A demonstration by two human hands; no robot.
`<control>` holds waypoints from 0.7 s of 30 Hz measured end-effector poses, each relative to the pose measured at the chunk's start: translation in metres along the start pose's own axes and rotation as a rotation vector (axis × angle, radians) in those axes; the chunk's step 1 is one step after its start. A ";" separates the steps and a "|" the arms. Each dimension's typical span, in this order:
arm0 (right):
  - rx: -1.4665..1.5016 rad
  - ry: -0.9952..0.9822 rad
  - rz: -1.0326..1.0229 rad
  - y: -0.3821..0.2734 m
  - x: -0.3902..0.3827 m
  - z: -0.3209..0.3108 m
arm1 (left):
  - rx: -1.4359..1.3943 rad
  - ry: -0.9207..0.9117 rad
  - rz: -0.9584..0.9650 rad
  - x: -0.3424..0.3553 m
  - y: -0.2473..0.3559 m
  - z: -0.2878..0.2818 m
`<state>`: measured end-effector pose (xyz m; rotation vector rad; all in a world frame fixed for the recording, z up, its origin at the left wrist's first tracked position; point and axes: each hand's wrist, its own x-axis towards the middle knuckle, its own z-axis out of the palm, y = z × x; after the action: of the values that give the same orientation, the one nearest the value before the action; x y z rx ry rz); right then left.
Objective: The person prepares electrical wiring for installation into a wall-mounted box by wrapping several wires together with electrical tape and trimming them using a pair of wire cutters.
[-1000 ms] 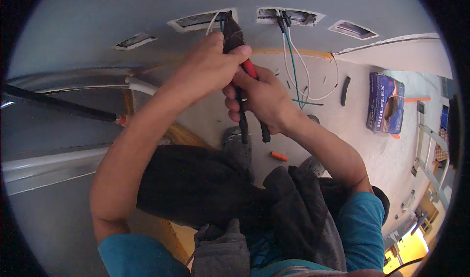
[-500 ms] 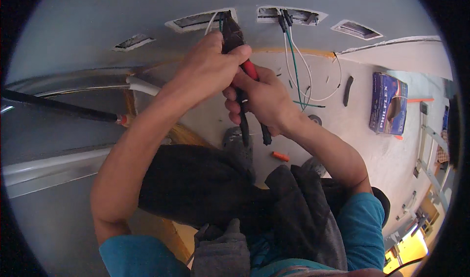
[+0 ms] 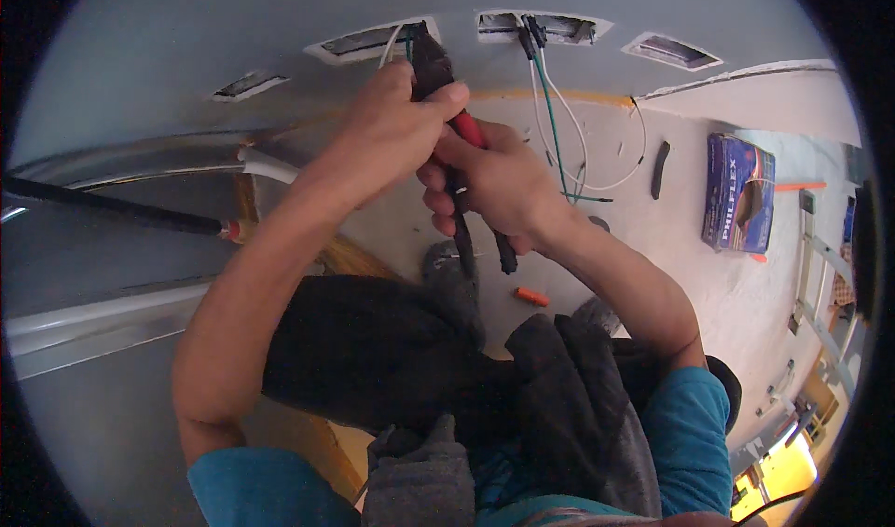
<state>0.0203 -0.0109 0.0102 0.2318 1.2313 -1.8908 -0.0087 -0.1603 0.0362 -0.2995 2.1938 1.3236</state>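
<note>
Pliers [image 3: 431, 68] point up at the wall opening [image 3: 326, 55], right hand's [image 3: 503, 177] grip wrapped round them, seemingly for leverage, left hand [image 3: 396, 122] apparently steadying them, its own grip too hidden to tell.

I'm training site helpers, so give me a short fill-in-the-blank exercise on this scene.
1. The handles of the pliers are held by the person's ____ hand.
2. The small tube lying on the floor is ____ in colour.
3. Beside the hanging green wire are wires coloured ____.
4. Cut into the wall are ____ openings.

Missing words: right; orange; white; four.
</note>
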 end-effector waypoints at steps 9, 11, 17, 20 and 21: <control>0.003 0.004 0.025 -0.002 -0.001 0.000 | 0.071 0.084 -0.002 -0.004 0.007 0.001; -0.014 0.017 0.019 -0.003 -0.001 0.000 | 0.019 0.014 -0.080 -0.002 0.007 0.001; -0.002 -0.017 0.005 -0.003 -0.002 -0.001 | -0.066 0.006 -0.057 0.001 0.000 0.001; 0.022 -0.014 0.010 -0.004 0.000 -0.003 | 0.001 0.022 -0.027 0.002 0.003 0.003; 0.014 -0.029 -0.008 -0.003 0.000 -0.003 | 0.002 0.025 -0.029 0.001 0.003 0.002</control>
<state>0.0168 -0.0079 0.0104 0.2067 1.2017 -1.9033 -0.0104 -0.1569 0.0370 -0.3476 2.2027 1.3081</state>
